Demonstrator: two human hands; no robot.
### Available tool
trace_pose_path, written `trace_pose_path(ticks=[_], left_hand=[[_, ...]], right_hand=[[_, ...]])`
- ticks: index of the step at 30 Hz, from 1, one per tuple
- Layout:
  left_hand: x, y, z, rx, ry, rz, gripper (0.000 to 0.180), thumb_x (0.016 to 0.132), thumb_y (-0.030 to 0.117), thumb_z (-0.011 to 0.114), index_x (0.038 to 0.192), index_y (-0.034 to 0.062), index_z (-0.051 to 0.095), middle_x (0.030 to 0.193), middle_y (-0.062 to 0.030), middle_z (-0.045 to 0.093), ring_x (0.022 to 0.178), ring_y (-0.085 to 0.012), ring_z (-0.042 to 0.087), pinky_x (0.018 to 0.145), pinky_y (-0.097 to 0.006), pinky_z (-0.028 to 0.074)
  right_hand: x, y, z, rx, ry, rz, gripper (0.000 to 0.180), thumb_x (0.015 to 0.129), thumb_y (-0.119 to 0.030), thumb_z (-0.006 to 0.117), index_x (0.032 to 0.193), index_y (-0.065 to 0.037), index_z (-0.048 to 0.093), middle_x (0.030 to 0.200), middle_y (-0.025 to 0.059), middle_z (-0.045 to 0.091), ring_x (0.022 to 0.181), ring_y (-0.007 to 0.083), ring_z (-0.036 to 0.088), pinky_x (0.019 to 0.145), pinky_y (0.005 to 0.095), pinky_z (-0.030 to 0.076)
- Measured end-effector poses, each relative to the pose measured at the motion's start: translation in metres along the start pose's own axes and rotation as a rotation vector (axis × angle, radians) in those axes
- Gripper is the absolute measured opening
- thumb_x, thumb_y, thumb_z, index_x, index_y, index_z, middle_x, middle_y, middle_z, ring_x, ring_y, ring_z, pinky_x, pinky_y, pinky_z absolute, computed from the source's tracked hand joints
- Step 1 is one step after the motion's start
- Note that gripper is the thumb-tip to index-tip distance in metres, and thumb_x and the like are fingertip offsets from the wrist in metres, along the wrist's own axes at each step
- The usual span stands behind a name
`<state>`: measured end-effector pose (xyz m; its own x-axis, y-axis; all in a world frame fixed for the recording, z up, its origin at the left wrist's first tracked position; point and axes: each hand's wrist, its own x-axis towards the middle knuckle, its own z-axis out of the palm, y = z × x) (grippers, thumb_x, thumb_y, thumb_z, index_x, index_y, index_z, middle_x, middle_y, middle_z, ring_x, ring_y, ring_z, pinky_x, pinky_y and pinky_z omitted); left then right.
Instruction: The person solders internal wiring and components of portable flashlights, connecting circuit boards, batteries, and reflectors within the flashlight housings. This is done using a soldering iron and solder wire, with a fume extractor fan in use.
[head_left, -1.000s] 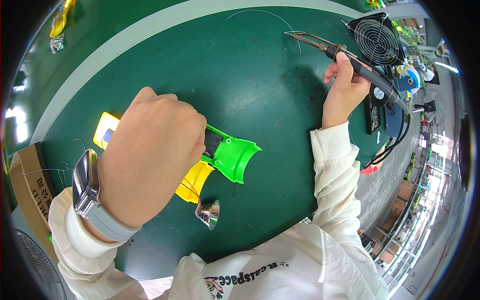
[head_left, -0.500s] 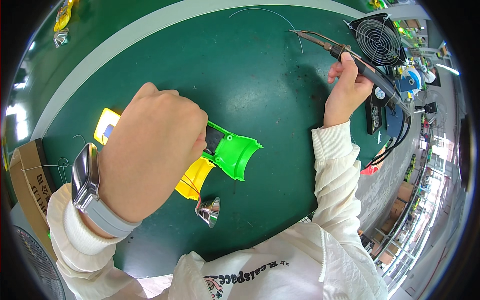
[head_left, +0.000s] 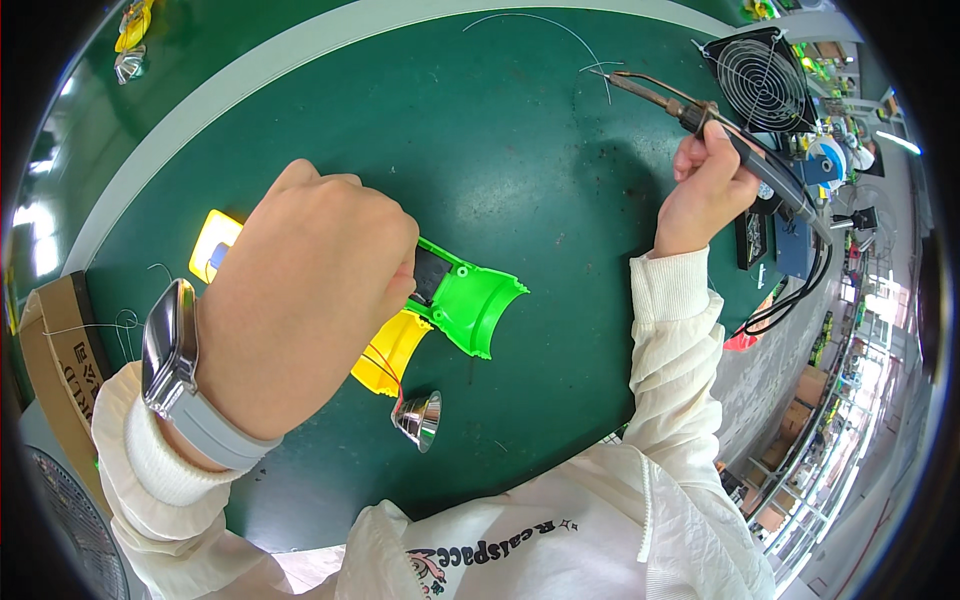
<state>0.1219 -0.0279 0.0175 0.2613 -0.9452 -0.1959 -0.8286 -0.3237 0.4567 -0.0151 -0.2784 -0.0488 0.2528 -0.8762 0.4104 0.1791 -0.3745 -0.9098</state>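
My right hand [head_left: 705,190] grips a soldering iron [head_left: 735,140] with a thin copper-coloured tube along its shaft. Its tip points left, close to a thin wire [head_left: 545,20] at the far side of the table. My left hand [head_left: 320,250], fingers curled into a fist, is over the middle of a green plastic housing half [head_left: 480,305]. What those fingers hold, if anything, is hidden beneath the hand. A yellow plastic shell [head_left: 388,352] lies just nearer me. Red and dark wires lead from it to a shiny reflector cup [head_left: 418,420]. Beyond my left wrist shows a yellow-framed piece [head_left: 215,243].
A black fan with a wire guard [head_left: 762,82] stands at the far right, with a blue spool [head_left: 823,165] beside it. Black cables [head_left: 790,305] hang off the right edge. At the left are a cardboard box [head_left: 55,320] and a loose wire [head_left: 125,325].
My right hand and the soldering iron have shifted slightly right and toward me. My left hand has barely moved, still closed over the housing.
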Motion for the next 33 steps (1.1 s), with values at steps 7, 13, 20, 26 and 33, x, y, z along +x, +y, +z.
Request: trace_pose_path(ticks=[7, 13, 20, 26, 33], left_hand=[[-0.002, -0.004, 0.006, -0.011, 0.085, 0.046, 0.011, 0.074, 0.007, 0.065, 0.066, 0.0032, 0.059, 0.067, -0.0056, 0.060, 0.072, -0.0226, 0.055, 0.074, -0.032, 0.039], [-0.002, -0.014, 0.021, -0.087, 0.251, 0.126, 0.013, 0.075, 0.008, 0.064, 0.065, 0.0033, 0.057, 0.067, -0.0056, 0.059, 0.072, -0.0229, 0.055, 0.074, -0.032, 0.039], [-0.003, -0.017, 0.027, -0.082, 0.326, 0.141, 0.010, 0.075, 0.008, 0.065, 0.068, 0.0027, 0.060, 0.070, -0.0060, 0.061, 0.073, -0.0238, 0.055, 0.075, -0.032, 0.041], [-0.003, -0.008, 0.023, -0.025, 0.305, 0.057, 0.009, 0.075, 0.008, 0.066, 0.070, 0.0028, 0.061, 0.072, -0.0064, 0.062, 0.077, -0.0258, 0.055, 0.075, -0.034, 0.043], [0.000, 0.011, 0.005, 0.014, 0.114, -0.049, 0.008, 0.074, 0.008, 0.067, 0.070, 0.0029, 0.061, 0.074, -0.0069, 0.062, 0.078, -0.0270, 0.054, 0.076, -0.035, 0.044]], right_hand=[[-0.045, -0.034, -0.017, 0.294, -0.185, 0.110, 0.022, 0.079, -0.014, 0.063, 0.090, 0.002, 0.051, 0.076, 0.0094, 0.054, 0.047, 0.0110, 0.046, 0.040, 0.0223, 0.039], [-0.081, -0.053, -0.018, 0.101, -0.574, 0.000, 0.037, 0.076, -0.019, 0.075, 0.093, 0.002, 0.050, 0.086, 0.0070, 0.047, 0.070, 0.0164, 0.052, 0.062, 0.0305, 0.045], [-0.089, -0.052, -0.017, 0.099, -0.671, -0.042, 0.037, 0.075, -0.016, 0.075, 0.096, 0.003, 0.051, 0.085, 0.0077, 0.051, 0.069, 0.0155, 0.053, 0.062, 0.0283, 0.047], [-0.089, -0.049, -0.019, 0.086, -0.720, -0.029, 0.036, 0.075, -0.016, 0.075, 0.095, 0.003, 0.051, 0.083, 0.0077, 0.051, 0.067, 0.0148, 0.052, 0.060, 0.0262, 0.046], [-0.088, -0.048, -0.017, 0.106, -0.724, -0.061, 0.037, 0.075, -0.015, 0.075, 0.096, 0.003, 0.050, 0.082, 0.0094, 0.053, 0.065, 0.0135, 0.051, 0.059, 0.0252, 0.045]])
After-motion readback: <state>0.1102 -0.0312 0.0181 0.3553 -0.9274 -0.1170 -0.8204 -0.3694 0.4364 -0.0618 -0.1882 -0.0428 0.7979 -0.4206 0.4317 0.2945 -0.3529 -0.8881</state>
